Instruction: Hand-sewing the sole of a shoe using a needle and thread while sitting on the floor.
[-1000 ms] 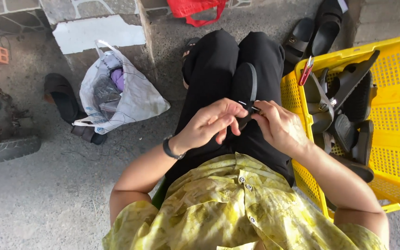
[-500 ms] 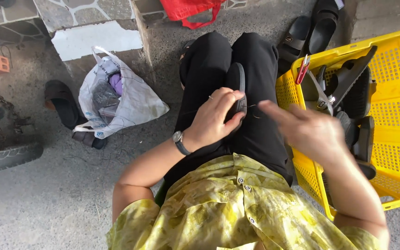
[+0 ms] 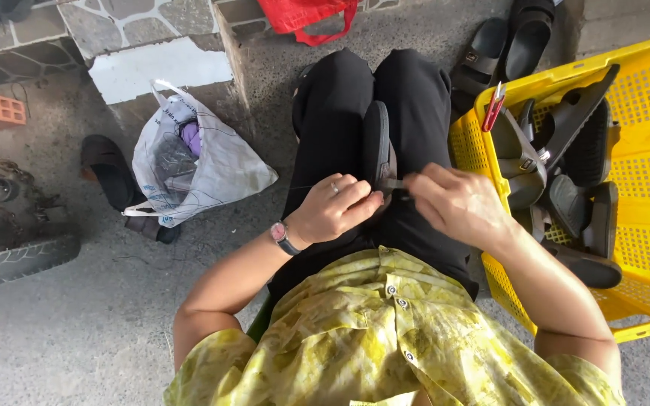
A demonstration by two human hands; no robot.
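We're seeing a black rubber sandal (image 3: 377, 146) lying on the lap, sole edge up, just above both hands. Left hand (image 3: 332, 208) is gripping its near end, fingers curled tight. Right hand (image 3: 457, 203) is pinching the sandal's strap, fingertips pressed together. Right of it, a yellow plastic crate (image 3: 645, 143) is holding more dark sandals (image 3: 566, 173). Left of the left hand, a white plastic bag (image 3: 197, 162) is sitting on the concrete.

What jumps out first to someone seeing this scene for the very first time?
Probably the bright yellow plastic crate at the right, piled with dark grey sandals. Next, the two hands meeting over a dark sandal laid on the black-trousered lap: left hand gripping it, right hand pinching at its edge. A crumpled white plastic bag sits on the concrete at the left.
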